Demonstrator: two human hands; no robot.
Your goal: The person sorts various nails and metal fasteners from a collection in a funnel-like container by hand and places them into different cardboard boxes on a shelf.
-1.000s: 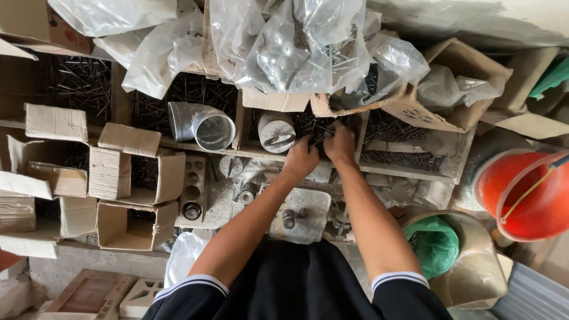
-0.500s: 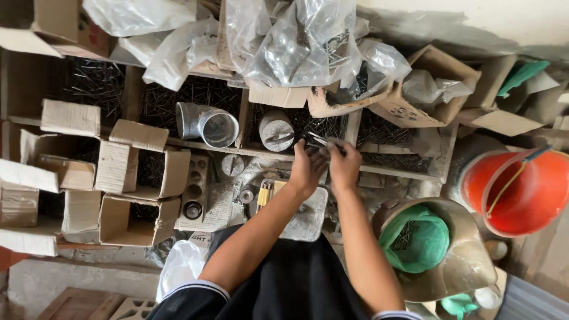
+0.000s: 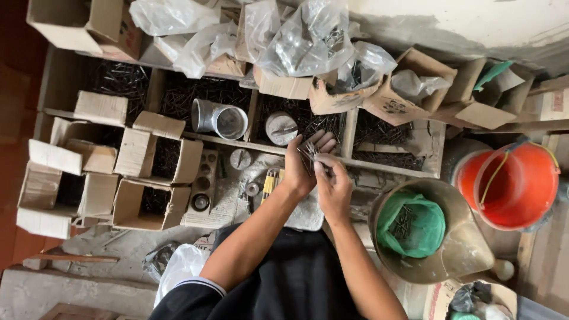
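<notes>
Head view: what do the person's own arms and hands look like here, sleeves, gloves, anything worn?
Both hands, left hand and right hand, are bare, with no gloves. No ring, watch or band shows. Forearms are uncovered up to short sleeves. The left sleeve is black with a white-striped cuff; the right sleeve is out of frame. The same black garment covers the torso.

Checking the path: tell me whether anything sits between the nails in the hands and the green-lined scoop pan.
Nothing visible does. The left hand holds the bunch of nails, the right hand touching it. The scoop pan lies to their right, with only cluttered bench surface below the gap.
</notes>
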